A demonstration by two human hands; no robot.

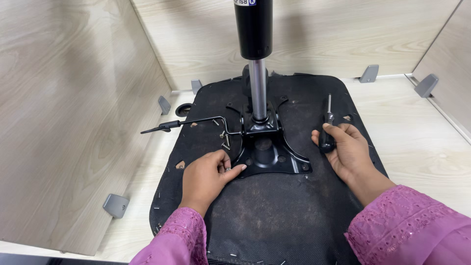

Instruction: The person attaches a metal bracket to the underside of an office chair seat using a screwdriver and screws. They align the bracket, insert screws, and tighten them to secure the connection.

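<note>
An upturned chair seat with a black fabric underside lies on a light wooden desk. A black metal mounting plate sits at its middle, with a gas lift column standing upright from it and a thin lever reaching left. My left hand rests at the plate's front left corner, its fingertips pinching a small screw. My right hand holds a black-handled screwdriver, shaft pointing away from me, just right of the plate. Loose screws lie left of the plate.
Wood-grain partition panels enclose the desk on the left, back and right, fixed with grey brackets. A round cable hole is at the seat's back left. Bare desk surface lies right of the seat.
</note>
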